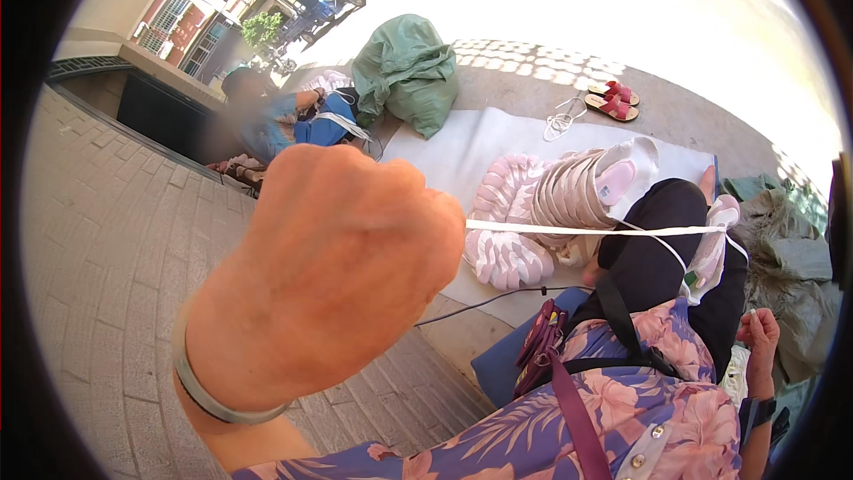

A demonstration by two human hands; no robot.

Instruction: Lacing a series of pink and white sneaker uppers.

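Note:
My left hand [338, 258] is a large fist near the camera, with a pale band round its wrist. From it a white shoelace [586, 229] runs taut to a pink-and-white shoe [708, 253] on my lap, over dark trousers. A slack length of lace loops down beside that shoe. My right hand [760, 338] is at the far right, below the shoe, its fingers pinched together. A tiny white bit shows at the fingertips, too small to name. More pink-and-white shoe uppers [508, 213] lie stacked in rows to the left of my knees.
A white sheet [435, 160] lies under the uppers. Beyond are a green sack [409, 76], red sandals [613, 100] and loose white cord [560, 124]. Another person [267, 116] sits at the far left. Greenish sacks [791, 267] lie on the right. A dark cable [480, 304] crosses near my lap.

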